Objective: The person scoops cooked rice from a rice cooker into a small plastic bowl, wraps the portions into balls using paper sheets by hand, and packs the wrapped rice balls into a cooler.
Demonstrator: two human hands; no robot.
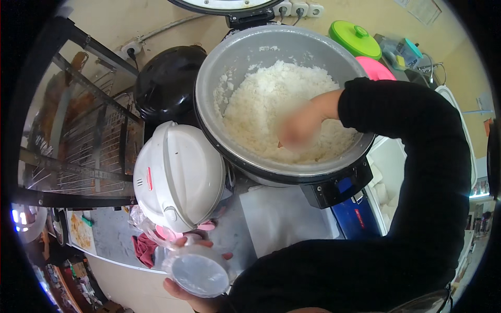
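Note:
My right hand [301, 127] reaches down into a large rice cooker's metal pot [242, 51], among the cooked white rice [274, 86]. Blur covers that hand, so whether it grips anything cannot be told. A heap of rice rises at the pot's far side, and loose grains stick to its inner wall. Low in the view, my left hand [195, 302] holds a round cup [201, 274] with clear plastic film on it. The cup's circular face is turned towards me, and its fingers wrap around the side.
A white rice cooker [184, 176] and a black rounded pot [170, 84] stand left of the big cooker. Further left is a glass display case [86, 129] with wire racks. White sheets [282, 219] lie in front. An open blue cooler box [358, 219] holds white packets on the right.

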